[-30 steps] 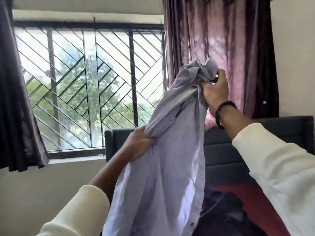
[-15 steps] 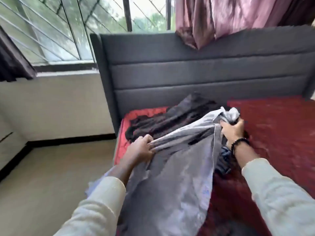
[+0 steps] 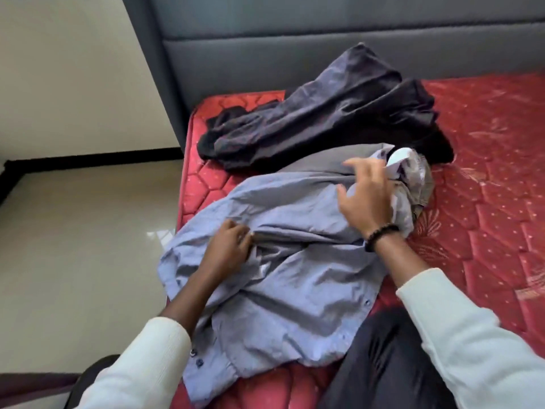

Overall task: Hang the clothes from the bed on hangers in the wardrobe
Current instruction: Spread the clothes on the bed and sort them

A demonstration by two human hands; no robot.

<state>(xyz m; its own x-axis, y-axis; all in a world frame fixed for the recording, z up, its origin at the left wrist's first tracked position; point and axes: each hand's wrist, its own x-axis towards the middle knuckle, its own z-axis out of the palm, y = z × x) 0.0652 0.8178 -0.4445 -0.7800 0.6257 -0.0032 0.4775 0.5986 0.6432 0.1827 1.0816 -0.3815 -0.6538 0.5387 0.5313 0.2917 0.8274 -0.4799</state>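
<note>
A fold of the one light blue shirt (image 3: pixel 283 261) is pinched in the grip of the left hand (image 3: pixel 228 249). The shirt is spread on the red bed (image 3: pixel 486 187). One dark garment (image 3: pixel 324 113) is seen beyond it by the grey headboard (image 3: pixel 295 54). The right hand (image 3: pixel 367 199) is held over the collar with its grip spread.

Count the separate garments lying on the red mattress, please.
3: light blue button shirt in front, dark purple garment near the headboard, black garment nearest the camera. More may lie hidden underneath.
</note>
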